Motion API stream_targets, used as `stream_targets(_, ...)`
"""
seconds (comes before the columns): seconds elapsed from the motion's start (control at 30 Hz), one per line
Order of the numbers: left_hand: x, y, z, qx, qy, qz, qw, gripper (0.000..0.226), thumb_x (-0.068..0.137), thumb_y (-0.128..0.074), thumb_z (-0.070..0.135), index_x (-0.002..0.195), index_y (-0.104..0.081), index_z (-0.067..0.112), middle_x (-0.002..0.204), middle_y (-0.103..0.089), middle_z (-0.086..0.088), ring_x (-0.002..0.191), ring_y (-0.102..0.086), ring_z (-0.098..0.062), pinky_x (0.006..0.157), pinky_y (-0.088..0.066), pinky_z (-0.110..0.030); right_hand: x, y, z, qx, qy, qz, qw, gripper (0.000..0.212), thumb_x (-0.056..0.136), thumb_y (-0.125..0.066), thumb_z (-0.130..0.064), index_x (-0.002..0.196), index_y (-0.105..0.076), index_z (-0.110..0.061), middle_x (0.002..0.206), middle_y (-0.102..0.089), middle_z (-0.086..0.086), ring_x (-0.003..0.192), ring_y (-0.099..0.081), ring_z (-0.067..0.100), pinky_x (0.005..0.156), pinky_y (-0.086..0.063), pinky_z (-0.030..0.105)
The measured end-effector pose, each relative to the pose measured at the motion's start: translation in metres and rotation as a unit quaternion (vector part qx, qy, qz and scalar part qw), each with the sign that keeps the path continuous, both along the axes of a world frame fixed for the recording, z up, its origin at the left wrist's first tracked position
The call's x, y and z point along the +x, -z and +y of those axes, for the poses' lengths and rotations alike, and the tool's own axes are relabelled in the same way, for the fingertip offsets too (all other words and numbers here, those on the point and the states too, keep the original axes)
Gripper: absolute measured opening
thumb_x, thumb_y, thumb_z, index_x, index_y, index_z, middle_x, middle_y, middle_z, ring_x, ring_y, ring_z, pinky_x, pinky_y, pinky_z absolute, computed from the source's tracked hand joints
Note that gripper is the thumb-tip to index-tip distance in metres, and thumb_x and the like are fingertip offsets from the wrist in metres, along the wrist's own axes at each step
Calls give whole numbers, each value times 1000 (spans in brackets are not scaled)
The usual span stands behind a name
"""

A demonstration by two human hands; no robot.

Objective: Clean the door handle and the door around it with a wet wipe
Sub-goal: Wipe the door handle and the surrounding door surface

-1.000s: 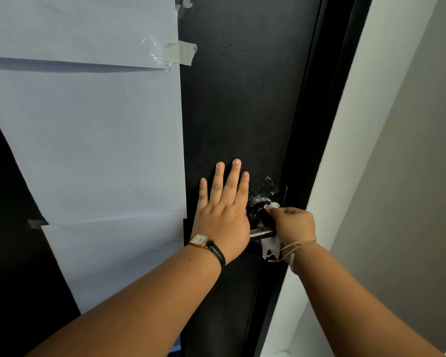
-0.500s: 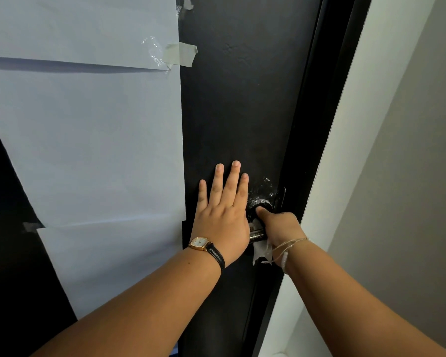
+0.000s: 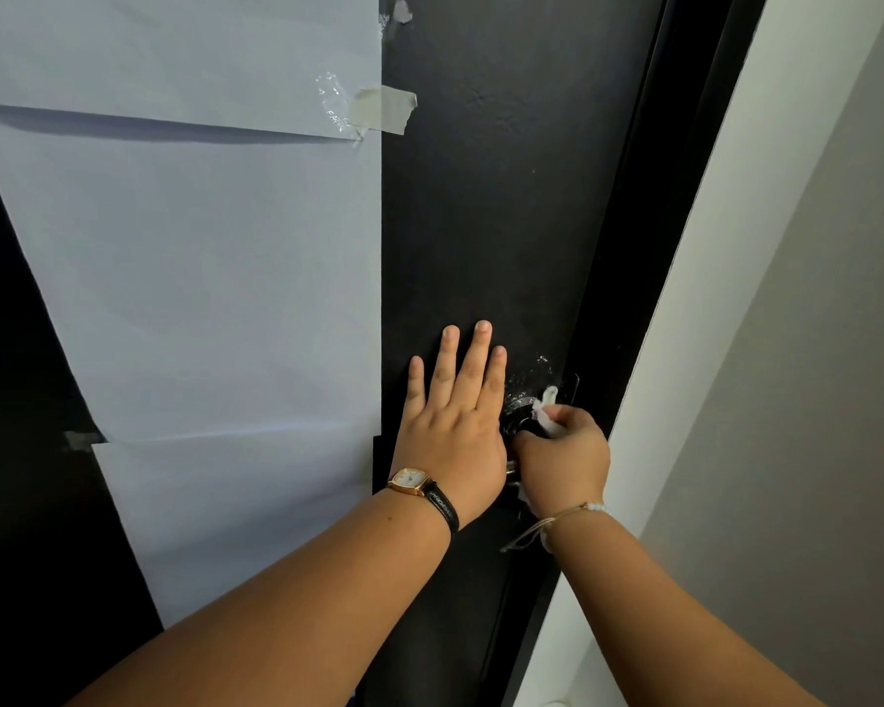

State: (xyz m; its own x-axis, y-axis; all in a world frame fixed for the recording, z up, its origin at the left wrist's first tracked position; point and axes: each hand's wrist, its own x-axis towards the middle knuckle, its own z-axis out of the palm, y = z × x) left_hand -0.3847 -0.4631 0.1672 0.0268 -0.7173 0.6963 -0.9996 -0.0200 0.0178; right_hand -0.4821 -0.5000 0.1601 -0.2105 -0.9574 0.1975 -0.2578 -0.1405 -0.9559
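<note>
A black door (image 3: 501, 206) fills the middle of the view. My left hand (image 3: 452, 423) lies flat on it with fingers spread, just left of the handle. My right hand (image 3: 565, 459) is closed around a white wet wipe (image 3: 546, 408) and covers most of the metal door handle (image 3: 512, 466), of which only a short silver piece shows between my hands. The wipe pokes out above my fist against the round handle base (image 3: 524, 403), where wet streaks glint on the door.
Large white paper sheets (image 3: 200, 278) are taped over the door's left part with a strip of tape (image 3: 384, 109). The black door frame (image 3: 649, 257) runs along the right, then a white jamb (image 3: 725, 237) and a grey wall (image 3: 812, 400).
My right hand has shifted up and right along the handle, and the wipe now sticks out above my fist instead of hanging below it. My left hand stays flat on the door.
</note>
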Motion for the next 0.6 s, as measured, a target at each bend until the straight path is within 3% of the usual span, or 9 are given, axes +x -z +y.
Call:
stream_targets(0.1,1,-1,1,7,0,2,1000,73,79,-54,20,144,-22,15,156,-8,-7,141,4,-28,110,0,-50,-5,-4,2,-106,-23,148,983,21,78,-62,-3,99,-65,-8,103,-61,7,89,-56,19,78,-49,30)
stream_targets(0.17,0,-1,1,9,4,5,1000,72,82,-51,19,145,-17,16,156,-3,-6,140,11,-26,109,5,-48,-9,-6,3,-195,-15,277,941,13,80,-59,-10,86,-70,-7,91,-66,6,86,-54,24,72,-44,30)
stream_targets(0.23,0,-2,1,12,7,10,1000,71,84,-50,19,146,-14,17,156,0,-5,138,16,-24,109,8,-47,-12,-6,2,-250,5,378,891,20,79,-56,-18,70,-71,-10,76,-67,4,74,-53,27,62,-45,34)
stream_targets(0.33,1,-2,0,10,4,10,1000,74,80,-54,19,145,-17,16,156,-6,-6,140,9,-26,109,3,-48,-14,-8,-1,-260,-32,382,886,21,81,-61,-12,63,-69,-5,74,-64,8,61,-56,25,54,-45,27)
stream_targets(0.47,0,0,0,-3,12,12,1000,77,75,-59,17,143,-23,16,155,-12,-7,141,0,-28,109,-3,-50,-23,-27,-7,-266,20,274,924,10,83,-61,-2,85,-70,1,93,-61,14,68,-48,12,60,-29,5)
stream_targets(0.53,0,0,0,-10,15,15,1000,79,75,-59,16,144,-21,16,155,-12,-6,141,-1,-28,109,-3,-50,-23,-33,-13,-261,8,271,926,12,81,-61,1,90,-70,0,96,-61,13,73,-49,13,62,-30,5)
stream_targets(0.6,0,0,0,-13,18,15,1000,82,74,-59,15,145,-17,18,155,-12,-6,141,-2,-29,109,-4,-51,-17,-30,-14,-277,-33,328,902,12,79,-63,2,86,-72,-3,91,-64,11,72,-58,19,62,-41,16)
